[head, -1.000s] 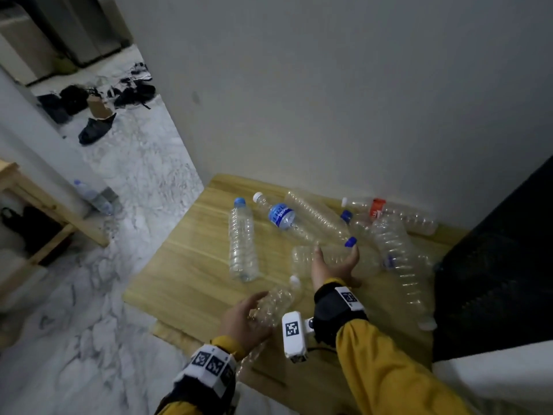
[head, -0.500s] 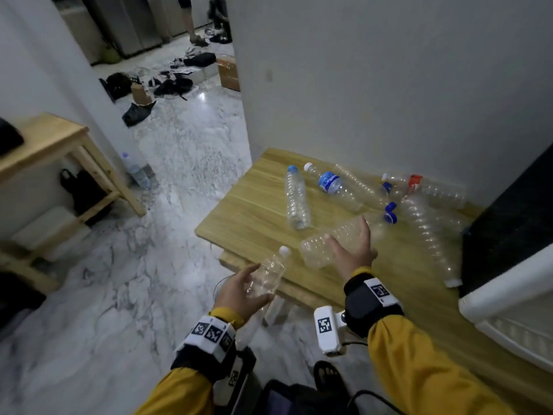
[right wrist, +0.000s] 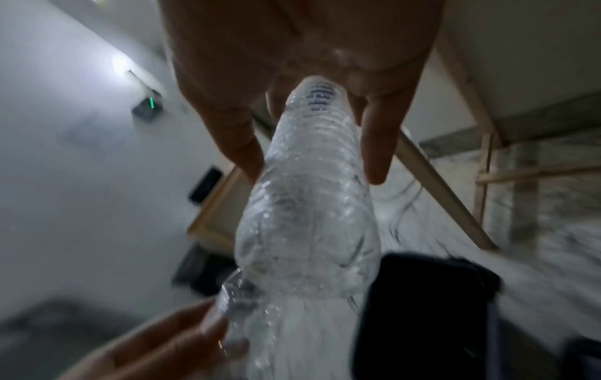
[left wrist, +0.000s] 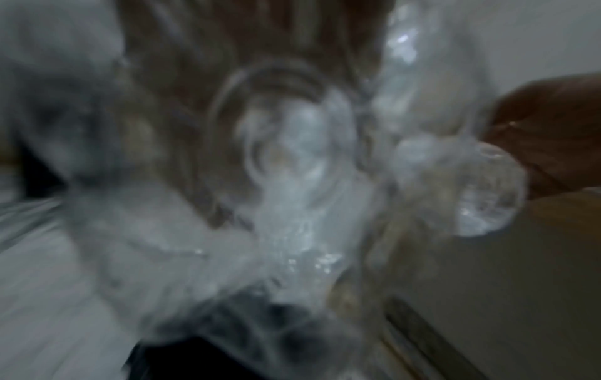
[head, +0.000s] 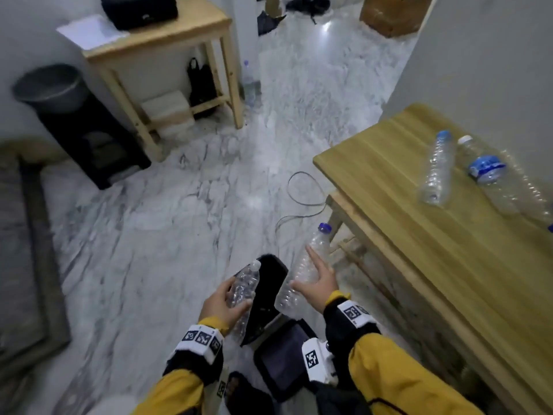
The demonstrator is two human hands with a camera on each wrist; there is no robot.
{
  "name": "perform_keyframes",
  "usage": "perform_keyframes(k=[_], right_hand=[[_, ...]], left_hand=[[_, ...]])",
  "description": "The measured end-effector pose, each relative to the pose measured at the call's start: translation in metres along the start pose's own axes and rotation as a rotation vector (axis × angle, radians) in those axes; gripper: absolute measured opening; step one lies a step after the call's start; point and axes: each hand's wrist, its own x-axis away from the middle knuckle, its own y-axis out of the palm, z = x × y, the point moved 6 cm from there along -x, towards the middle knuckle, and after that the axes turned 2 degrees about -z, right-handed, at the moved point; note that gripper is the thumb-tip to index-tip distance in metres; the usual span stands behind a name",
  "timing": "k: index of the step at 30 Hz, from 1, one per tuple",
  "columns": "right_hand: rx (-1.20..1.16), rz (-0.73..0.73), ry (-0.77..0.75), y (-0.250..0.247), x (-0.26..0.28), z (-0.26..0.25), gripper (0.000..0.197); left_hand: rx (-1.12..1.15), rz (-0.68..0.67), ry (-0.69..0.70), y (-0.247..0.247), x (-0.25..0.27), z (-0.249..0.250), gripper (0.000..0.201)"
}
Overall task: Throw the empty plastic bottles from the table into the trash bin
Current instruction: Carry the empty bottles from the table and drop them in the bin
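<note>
My left hand (head: 236, 298) grips a clear crumpled bottle with a white cap (head: 247, 280) around its middle. My right hand (head: 302, 268) holds a longer clear bottle with a blue cap (head: 311, 265) between thumb and spread fingers, as the right wrist view also shows (right wrist: 309, 205). Both bottles hang over a black open container (head: 267, 298) on the floor, left of the wooden table (head: 389, 190). Two more empty bottles (head: 437, 169) lie on the table, one with a blue label (head: 486, 169). The left wrist view is blurred, filled by the held bottle (left wrist: 292, 180).
A grey round bin (head: 49, 88) sits on a black stand at the far left wall. A wooden side table (head: 155, 37) stands beyond it, with a bottle (head: 250, 82) on the floor beside it. A cable (head: 302, 202) loops across the marble floor by the table leg.
Both hands have lifted their bottles off the table and swung left, away from it. They now hang over the black container on the floor, and the view has turned left.
</note>
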Motion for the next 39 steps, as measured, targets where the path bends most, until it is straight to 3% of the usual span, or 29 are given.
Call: perform_keyframes(k=[5,10,13,15,17,20,23,29,35,39], right_hand=[[0.225,-0.325,0.094,0.071,-0.033,0.063,0.087],[0.408,-0.564,0.196,0.13,-0.088,0.147,0.09],[0.444,-0.587,0.235,0.154,-0.129,0.192,0.09],[0.43,-0.57,0.237,0.164,-0.155,0.214,0.087],[0.389,-0.534,0.236,0.167,-0.175,0.227,0.084],[0.324,-0.435,0.233,0.16,-0.191,0.233,0.084],[0.274,-0.387,0.232,0.145,-0.186,0.231,0.089],[0.165,-0.314,0.228,0.098,-0.134,0.182,0.071],[-0.016,-0.152,0.142,0.018,-0.055,0.082,0.066],[-0.082,0.078,0.071,-0.05,-0.01,0.04,0.065]], left_hand=[[0.093,0.038,-0.261,0.03,-0.018,-0.083,0.07],[0.153,0.013,-0.423,0.085,-0.072,-0.15,0.064],[0.193,0.015,-0.462,0.112,-0.114,-0.176,0.059],[0.218,0.023,-0.483,0.125,-0.141,-0.19,0.066],[0.257,0.035,-0.514,0.132,-0.161,-0.198,0.078],[0.27,0.065,-0.515,0.136,-0.176,-0.2,0.077],[0.259,0.076,-0.482,0.132,-0.168,-0.186,0.074],[0.309,0.062,-0.428,0.125,-0.117,-0.136,0.068],[0.299,-0.015,-0.249,0.107,-0.062,-0.03,0.056],[0.219,-0.06,-0.062,0.096,-0.046,0.065,0.052]])
